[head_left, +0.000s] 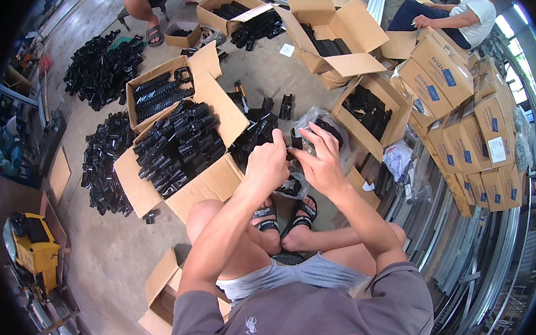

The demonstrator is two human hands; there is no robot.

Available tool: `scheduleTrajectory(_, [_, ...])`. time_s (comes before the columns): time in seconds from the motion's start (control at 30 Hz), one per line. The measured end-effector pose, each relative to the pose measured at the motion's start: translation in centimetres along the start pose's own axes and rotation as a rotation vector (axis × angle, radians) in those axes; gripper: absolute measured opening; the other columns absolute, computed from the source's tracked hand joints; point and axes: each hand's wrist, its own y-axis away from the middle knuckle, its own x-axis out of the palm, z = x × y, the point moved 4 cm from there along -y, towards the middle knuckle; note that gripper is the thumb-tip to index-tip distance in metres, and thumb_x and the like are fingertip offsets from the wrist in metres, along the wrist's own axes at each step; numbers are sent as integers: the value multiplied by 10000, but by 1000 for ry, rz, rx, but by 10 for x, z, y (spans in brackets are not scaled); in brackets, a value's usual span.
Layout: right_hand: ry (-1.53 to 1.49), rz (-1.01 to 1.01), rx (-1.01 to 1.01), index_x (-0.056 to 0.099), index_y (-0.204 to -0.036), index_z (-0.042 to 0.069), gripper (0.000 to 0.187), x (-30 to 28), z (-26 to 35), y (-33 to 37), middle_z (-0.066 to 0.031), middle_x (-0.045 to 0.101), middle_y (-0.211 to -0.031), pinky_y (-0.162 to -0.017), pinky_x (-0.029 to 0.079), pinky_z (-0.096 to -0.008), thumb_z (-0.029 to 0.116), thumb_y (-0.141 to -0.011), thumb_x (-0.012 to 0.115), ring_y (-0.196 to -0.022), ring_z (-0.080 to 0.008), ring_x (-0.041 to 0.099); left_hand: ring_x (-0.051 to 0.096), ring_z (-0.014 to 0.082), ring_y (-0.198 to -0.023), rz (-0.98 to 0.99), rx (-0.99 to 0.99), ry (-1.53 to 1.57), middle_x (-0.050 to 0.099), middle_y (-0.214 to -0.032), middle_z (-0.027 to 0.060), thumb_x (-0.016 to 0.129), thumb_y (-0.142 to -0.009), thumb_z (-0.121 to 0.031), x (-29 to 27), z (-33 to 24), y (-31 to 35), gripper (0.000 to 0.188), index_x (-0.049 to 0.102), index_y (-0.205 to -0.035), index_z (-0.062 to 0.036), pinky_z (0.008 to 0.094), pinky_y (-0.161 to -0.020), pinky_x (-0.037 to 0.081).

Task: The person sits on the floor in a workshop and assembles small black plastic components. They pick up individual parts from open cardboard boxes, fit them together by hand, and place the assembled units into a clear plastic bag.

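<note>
My left hand (269,165) is closed, its thumb pointing up, above the black parts in front of me. Close beside it, my right hand (320,162) has its thumb and a finger bent together in a pinch, the other fingers raised. A small dark piece shows between the two hands, too small to name. Beneath and beyond them lie a clear plastic bag (323,122) with black parts in it and a loose pile of black plastic parts (254,129). An open cardboard box (204,182) heaped with black parts stands to the left of my left hand.
Another open box (374,142) of black parts is on the right, a large one (358,36) farther back. Black heaps (104,70) cover the left floor. Stacked cartons (481,139) and metal profiles (470,259) line the right. A person (470,17) sits at the far right.
</note>
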Motion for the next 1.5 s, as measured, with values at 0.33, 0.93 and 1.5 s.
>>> scheduleTrajectory(0.33, [-1204, -110, 766, 402, -1477, -5, 605, 38, -48, 65, -161, 515, -1401, -966, 502, -342, 303, -1005, 623, -1129, -223, 620, 685, 439, -838, 45, -61, 195, 720, -894, 227, 763, -789, -93, -23, -18, -2, 503, 438, -1167, -30, 487, -721, 518])
scheduleTrajectory(0.93, [-1463, -237, 860, 530, -1343, -20, 398, 49, -43, 71, -77, 644, -1074, -846, 502, -295, 249, -1050, 528, -944, -143, 615, 736, 292, -960, -36, -33, 576, 727, -1052, 225, 705, -892, -44, -35, -27, 0, 312, 570, -1168, 11, 361, -808, 569])
scheduleTrajectory(1.5, [-1446, -327, 781, 595, -1284, -26, 380, 39, -39, 64, -49, 666, -1008, -815, 506, -257, 252, -1025, 588, -877, -104, 610, 725, 252, -1012, 11, -41, 731, 731, -1064, 203, 721, -890, -58, -19, -26, 0, 294, 605, -1145, 32, 347, -854, 567])
